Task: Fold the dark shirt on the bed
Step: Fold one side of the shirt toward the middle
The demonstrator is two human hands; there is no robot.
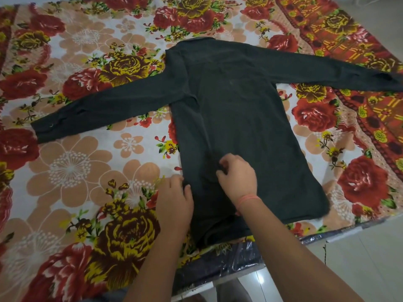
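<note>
Left hand (174, 198) beside right hand (238, 176), right fingers (222, 171) curled

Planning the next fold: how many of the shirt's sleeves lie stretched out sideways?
2. One sleeve runs leftward over the bedsheet; the other sleeve reaches the picture's right edge, cuff partly cut off.

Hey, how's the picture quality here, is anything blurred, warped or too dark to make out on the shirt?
Head view: even soft light, no hard shadows; the dark shirt is underexposed, so seams and creases barely show; the wide-angle lens bows the edges of the bed; the left hand and right hand look slightly soft; faint glare on the plastic wrap at the near edge.
</note>
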